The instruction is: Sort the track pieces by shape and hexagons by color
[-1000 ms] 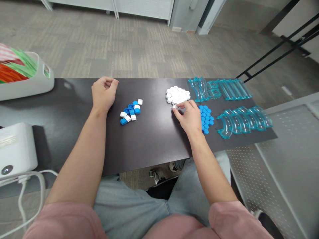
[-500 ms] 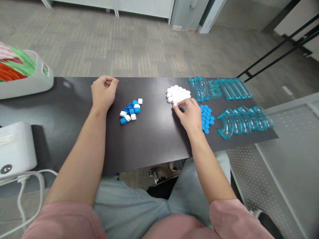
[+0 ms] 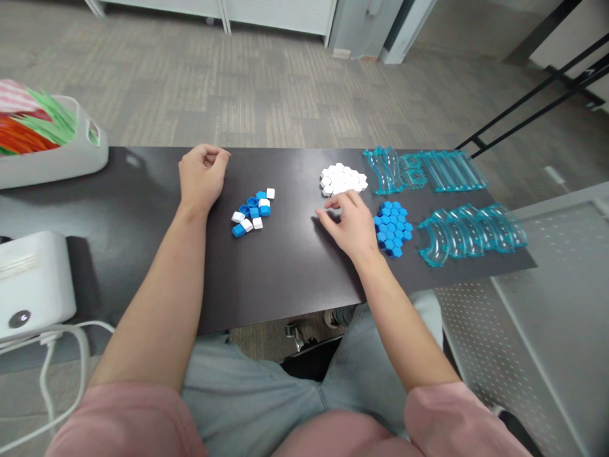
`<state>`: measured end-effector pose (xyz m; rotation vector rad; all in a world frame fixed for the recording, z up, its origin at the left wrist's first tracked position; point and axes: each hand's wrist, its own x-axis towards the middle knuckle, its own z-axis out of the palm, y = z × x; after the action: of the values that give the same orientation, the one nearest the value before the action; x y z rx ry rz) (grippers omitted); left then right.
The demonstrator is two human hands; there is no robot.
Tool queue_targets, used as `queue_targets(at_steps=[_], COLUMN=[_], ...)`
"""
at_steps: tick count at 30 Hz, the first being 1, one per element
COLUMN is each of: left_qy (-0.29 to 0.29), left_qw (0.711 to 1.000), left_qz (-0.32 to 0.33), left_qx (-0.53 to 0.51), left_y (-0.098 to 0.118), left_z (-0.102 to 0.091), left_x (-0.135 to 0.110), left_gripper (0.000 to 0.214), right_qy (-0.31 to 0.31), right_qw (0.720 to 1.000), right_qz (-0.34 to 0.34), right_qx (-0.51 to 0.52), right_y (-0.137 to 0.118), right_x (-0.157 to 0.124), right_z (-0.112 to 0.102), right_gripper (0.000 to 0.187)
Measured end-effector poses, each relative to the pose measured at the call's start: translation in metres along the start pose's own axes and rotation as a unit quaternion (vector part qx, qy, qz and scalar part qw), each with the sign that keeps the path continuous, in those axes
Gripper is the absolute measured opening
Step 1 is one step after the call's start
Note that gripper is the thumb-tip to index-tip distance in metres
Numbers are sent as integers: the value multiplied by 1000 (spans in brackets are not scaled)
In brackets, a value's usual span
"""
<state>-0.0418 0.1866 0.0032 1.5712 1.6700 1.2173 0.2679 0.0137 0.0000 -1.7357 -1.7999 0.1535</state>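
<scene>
My right hand (image 3: 349, 222) hovers low over the table just on the near side of a cluster of white hexagonal pieces (image 3: 342, 179). Its thumb and fingers are apart, and I see nothing between them. A cluster of blue hexagonal pieces (image 3: 394, 225) lies beside it on the right. Near the table's far edge rests my left hand (image 3: 203, 174), closed with fingers curled and no object showing. Between the hands is a loose group of mixed blue and white pieces (image 3: 252, 212), some tipped on their sides.
Transparent teal curved parts (image 3: 469, 233) and straight teal tubes (image 3: 454, 171) lie at the right of the dark table (image 3: 280, 273). At left are a white bin (image 3: 90, 149) with green and orange items, a white device (image 3: 35, 279) and white cables (image 3: 78, 346).
My right hand has moved a little left and towards me, away from the white cluster, and its pinch has opened. The left hand stays closed in place.
</scene>
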Motion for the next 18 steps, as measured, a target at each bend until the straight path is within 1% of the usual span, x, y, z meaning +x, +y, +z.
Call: queue_targets(at_steps=[2, 5, 8, 10, 12, 14, 18], left_qy=[3, 2, 7, 11, 13, 11, 10], left_qw=[1000, 1000, 1000, 1000, 1000, 1000, 1000], left_qz=[8, 14, 16, 17, 20, 23, 18], left_qx=[-6, -4, 6, 7, 2, -1, 4], left_y=[-4, -7, -8, -8, -8, -7, -8], left_z=[1, 2, 3, 3, 3, 2, 1], left_x=[2, 4, 4, 3, 3, 2, 2], left_gripper=[8, 12, 11, 8, 8, 8, 8], right_qy=[-55, -124, -163, -179, -189, -193, -198], right_qw=[998, 990, 983, 977, 974, 972, 972], right_qz=[-30, -60, -88, -112, -128, -132, -121], right_qx=[2, 11, 12, 8, 4, 4, 28], right_y=[-18, -43, -60, -65, -68, -68, -62], right_x=[-3, -2, 8, 16, 24, 28, 29], right_z=[5, 15, 27, 35, 41, 45, 42], right_gripper=[13, 35, 53, 58, 57, 51, 37])
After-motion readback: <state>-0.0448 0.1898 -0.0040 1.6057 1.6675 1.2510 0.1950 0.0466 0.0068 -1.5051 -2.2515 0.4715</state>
